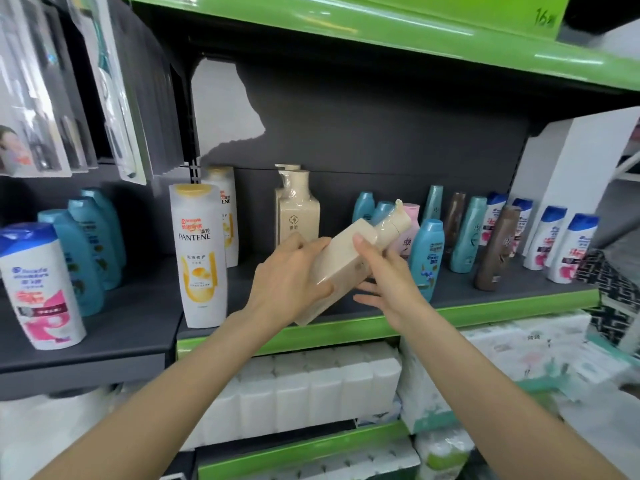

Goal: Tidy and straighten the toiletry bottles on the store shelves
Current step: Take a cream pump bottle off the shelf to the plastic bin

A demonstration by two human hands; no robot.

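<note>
A beige square pump bottle (341,258) is tilted, its top pointing up and right, above the front of the dark shelf (242,289). My left hand (287,282) grips its lower body from the left. My right hand (384,271) holds its upper side, thumb on the face. Behind it two matching beige bottles (298,213) stand upright. To the left stand two white Pantene bottles (201,258). Teal bottles (427,258), a pink one (410,230), a leaning brown one (495,251) and white ones with blue caps (561,247) stand on the right.
The left shelf section carries a white bottle with a blue cap (38,285) and teal bottles (83,251). Packs of tissue (311,389) fill the shelves below. A green-edged shelf (415,36) hangs overhead. Hanging packets (41,98) are at upper left.
</note>
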